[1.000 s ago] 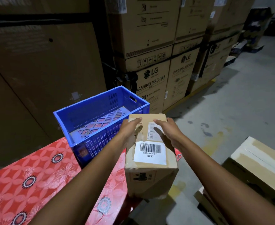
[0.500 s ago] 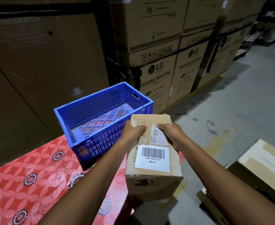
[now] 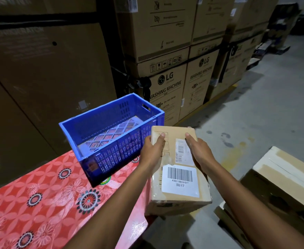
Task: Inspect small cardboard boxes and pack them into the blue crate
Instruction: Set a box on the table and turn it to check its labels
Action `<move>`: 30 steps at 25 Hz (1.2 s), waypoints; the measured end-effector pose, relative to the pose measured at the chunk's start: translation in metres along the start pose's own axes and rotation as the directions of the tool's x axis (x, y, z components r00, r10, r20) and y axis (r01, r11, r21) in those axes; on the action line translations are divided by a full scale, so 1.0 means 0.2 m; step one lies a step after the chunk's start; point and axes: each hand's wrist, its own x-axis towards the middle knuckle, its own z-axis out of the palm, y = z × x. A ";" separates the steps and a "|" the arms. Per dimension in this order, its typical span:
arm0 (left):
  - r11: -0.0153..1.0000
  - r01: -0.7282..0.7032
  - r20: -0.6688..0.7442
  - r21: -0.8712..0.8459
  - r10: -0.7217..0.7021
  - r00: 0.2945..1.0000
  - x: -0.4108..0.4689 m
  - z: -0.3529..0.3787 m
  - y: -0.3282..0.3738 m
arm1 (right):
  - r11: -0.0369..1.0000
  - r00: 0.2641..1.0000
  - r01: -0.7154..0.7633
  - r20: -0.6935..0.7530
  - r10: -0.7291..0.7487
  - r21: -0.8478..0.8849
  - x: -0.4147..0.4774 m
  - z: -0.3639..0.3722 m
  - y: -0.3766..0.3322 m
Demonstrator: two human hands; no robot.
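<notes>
A small cardboard box (image 3: 179, 198) with a white barcode label reading 50/17 is held in the air just right of the table's end. My left hand (image 3: 152, 150) grips its left side with the thumb across the top. On the right side, my right hand (image 3: 198, 150) holds it the same way. The blue crate (image 3: 111, 159) stands on the table directly left of the box, its slatted floor bare as far as I can see. The box's far left corner nearly touches the crate's right wall.
The crate sits at the end of a table with a red flowered cloth (image 3: 40, 203). Tall stacks of washing machine cartons (image 3: 167, 90) rise behind it. An open cardboard carton (image 3: 282, 180) lies on the grey concrete floor (image 3: 255, 123) at the right.
Both hands have shifted apart from the top of the box to its sides. The box has stayed beside the crate.
</notes>
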 end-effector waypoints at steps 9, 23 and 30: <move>0.990 -0.052 0.168 -0.133 0.074 0.983 -0.31 0.01 -0.04 | 0.951 0.970 0.187 -0.200 -0.139 0.247 -0.45 -0.16 0.12; 0.992 -0.127 0.099 0.006 0.126 0.987 -0.49 -0.15 -0.15 | 0.867 0.980 0.181 -0.157 -0.120 0.465 -0.62 0.02 0.23; 0.996 -0.084 0.026 0.019 0.084 0.996 -0.45 -0.17 -0.07 | 0.858 0.986 0.139 -0.147 -0.076 0.495 -0.59 0.05 0.16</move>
